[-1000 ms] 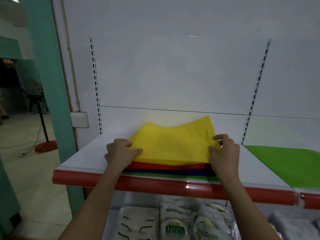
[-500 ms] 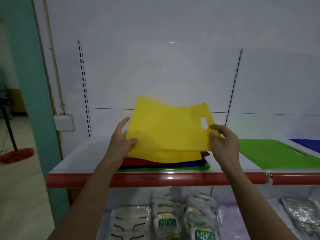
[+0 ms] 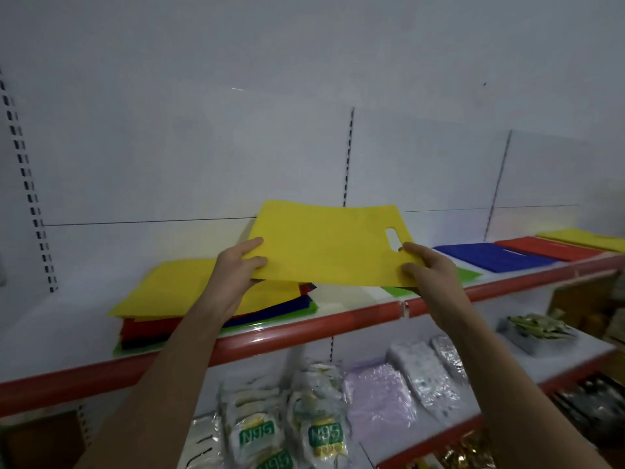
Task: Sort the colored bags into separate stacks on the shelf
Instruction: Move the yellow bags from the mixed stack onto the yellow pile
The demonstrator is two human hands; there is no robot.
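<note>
Now the flat yellow non-woven bag has been raised clear of the mixed pile of coloured bags, pinched at its edges by left hand and right hand. View has swung right; sorted yellow stack lies at 2 o'clock on the white shelf, the probable destination.

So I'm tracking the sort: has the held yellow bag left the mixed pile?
Yes. The yellow bag has risen off the mixed pile and shifted right along the shelf.
</note>
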